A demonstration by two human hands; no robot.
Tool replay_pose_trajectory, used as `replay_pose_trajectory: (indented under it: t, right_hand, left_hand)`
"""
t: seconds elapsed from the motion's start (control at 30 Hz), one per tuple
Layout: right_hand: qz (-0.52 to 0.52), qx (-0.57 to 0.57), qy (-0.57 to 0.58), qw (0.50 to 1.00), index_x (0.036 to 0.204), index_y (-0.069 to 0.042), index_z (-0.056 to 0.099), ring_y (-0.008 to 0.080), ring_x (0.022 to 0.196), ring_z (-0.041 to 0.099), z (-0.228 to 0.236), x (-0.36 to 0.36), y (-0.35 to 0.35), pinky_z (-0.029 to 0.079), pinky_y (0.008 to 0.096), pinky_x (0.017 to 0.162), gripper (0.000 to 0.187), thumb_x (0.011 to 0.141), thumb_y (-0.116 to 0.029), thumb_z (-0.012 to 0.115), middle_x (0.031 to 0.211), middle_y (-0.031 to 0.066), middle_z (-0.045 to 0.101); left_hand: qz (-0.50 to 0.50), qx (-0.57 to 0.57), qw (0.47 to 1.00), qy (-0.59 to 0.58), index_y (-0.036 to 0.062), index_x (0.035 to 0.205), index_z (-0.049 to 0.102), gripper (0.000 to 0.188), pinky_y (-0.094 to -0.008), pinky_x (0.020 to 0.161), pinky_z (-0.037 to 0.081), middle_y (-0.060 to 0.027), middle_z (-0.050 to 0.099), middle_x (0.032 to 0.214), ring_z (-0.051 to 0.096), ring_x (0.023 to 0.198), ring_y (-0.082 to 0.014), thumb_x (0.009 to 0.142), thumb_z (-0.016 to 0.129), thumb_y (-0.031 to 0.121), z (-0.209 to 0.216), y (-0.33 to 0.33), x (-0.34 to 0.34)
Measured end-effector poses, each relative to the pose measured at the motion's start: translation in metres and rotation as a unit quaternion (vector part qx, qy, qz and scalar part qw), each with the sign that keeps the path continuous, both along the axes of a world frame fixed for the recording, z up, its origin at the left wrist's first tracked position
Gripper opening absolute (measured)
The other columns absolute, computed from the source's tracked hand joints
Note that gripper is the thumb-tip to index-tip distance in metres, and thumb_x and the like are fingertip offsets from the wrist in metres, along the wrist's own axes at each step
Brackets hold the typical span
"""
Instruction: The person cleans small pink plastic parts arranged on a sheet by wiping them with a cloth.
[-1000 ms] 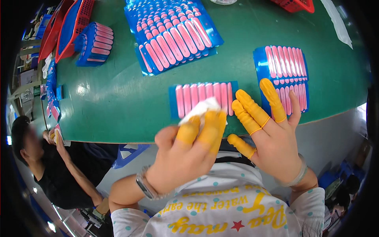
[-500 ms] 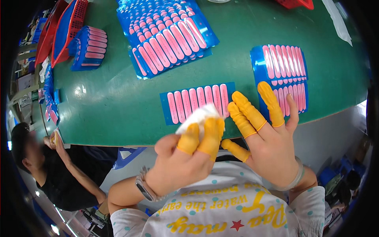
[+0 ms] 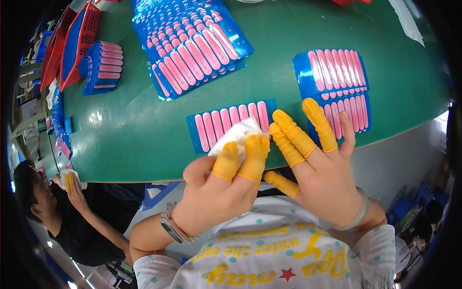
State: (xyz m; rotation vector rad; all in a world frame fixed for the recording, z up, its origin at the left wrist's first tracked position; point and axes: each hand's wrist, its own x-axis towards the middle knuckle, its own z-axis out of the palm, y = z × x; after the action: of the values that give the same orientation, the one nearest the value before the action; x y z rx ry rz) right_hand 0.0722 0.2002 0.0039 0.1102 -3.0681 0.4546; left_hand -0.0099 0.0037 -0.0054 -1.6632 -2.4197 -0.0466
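Note:
In front of me on the green table lies a blue sheet (image 3: 211, 126) with a row of pink, round-ended strips. My left hand (image 3: 221, 188), wearing yellow finger cots, is closed on a folded white wiping cloth (image 3: 232, 137) and presses it over the sheet's lower middle part. My right hand (image 3: 322, 176) has its fingers spread and holds nothing; yellow cots cover most of them. Two of its fingertips rest at the right end of the sheet. Its other fingers reach over a stack of similar blue-and-pink sheets (image 3: 337, 72).
A large fanned pile of such sheets (image 3: 192, 58) fills the table's far middle. A smaller bundle (image 3: 109, 65) stands beside red baskets (image 3: 89, 29) at the far left. White film (image 3: 406, 21) lies at the far right. At the left edge sits a co-worker (image 3: 91, 226) holding a white cloth.
The whole view has shifted slightly. My left hand and cloth stay over the sheet, and my right hand stays at its right end. The co-worker's hand and white cloth have turned more into view.

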Motion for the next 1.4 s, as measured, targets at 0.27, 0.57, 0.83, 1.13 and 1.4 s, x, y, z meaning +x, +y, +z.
replay_pose_trajectory:
  t: [0.27,0.57,0.83,1.13,1.4]
  right_hand:
    - [0.017,0.015,-0.032,0.999,0.132,-0.008,0.061,0.0333,0.143,0.038,0.009,-0.001,0.004,0.009,0.0628,0.115,0.068,0.080,-0.051,0.071,0.144,0.0040,0.055]
    - [-0.011,0.033,0.016,0.999,0.121,-0.005,0.067,0.0338,0.140,0.043,0.000,0.002,-0.006,0.015,0.0648,0.113,0.060,0.080,-0.049,0.072,0.137,0.0062,0.060]
    - [-0.002,0.036,-0.012,0.999,0.127,-0.006,0.064,0.0334,0.141,0.040,0.004,0.002,0.000,0.013,0.0640,0.114,0.060,0.080,-0.043,0.073,0.143,0.0045,0.055]
    - [-0.002,0.017,-0.010,1.000,0.121,-0.003,0.068,0.0309,0.137,0.046,0.011,-0.003,-0.005,0.016,0.0643,0.112,0.054,0.078,-0.035,0.074,0.140,0.0057,0.057]
    - [0.019,-0.021,-0.015,0.999,0.130,-0.006,0.063,0.0305,0.138,0.043,0.017,-0.007,0.007,0.024,0.0541,0.107,0.063,0.078,-0.039,0.077,0.144,0.0067,0.054]
  left_hand:
    - [0.007,0.021,0.999,-0.035,0.0099,0.115,0.074,0.045,-0.0377,0.092,0.036,0.0021,0.063,0.122,0.056,0.105,-0.0216,0.070,0.070,0.014,0.007,0.013,-0.018]
    - [0.000,0.099,0.995,-0.013,0.0079,0.108,0.075,0.032,-0.0407,0.093,0.030,0.0048,0.065,0.118,0.056,0.101,-0.0187,0.078,0.069,0.016,-0.004,0.040,-0.050]
    - [-0.038,0.012,0.998,0.054,0.0110,0.109,0.074,0.041,-0.0355,0.086,0.034,0.0046,0.064,0.122,0.053,0.112,-0.0209,0.069,0.065,0.013,0.002,0.022,-0.022]
    - [-0.094,0.046,0.992,-0.067,0.0101,0.109,0.073,0.037,-0.0317,0.079,0.040,0.0074,0.065,0.116,0.059,0.093,-0.0133,0.073,0.065,0.017,0.011,0.006,-0.009]
    - [0.066,0.203,0.973,-0.084,0.0220,0.100,0.078,0.032,-0.0370,0.085,0.037,0.0045,0.066,0.112,0.058,0.093,-0.0200,0.069,0.072,0.014,0.013,-0.046,-0.009]
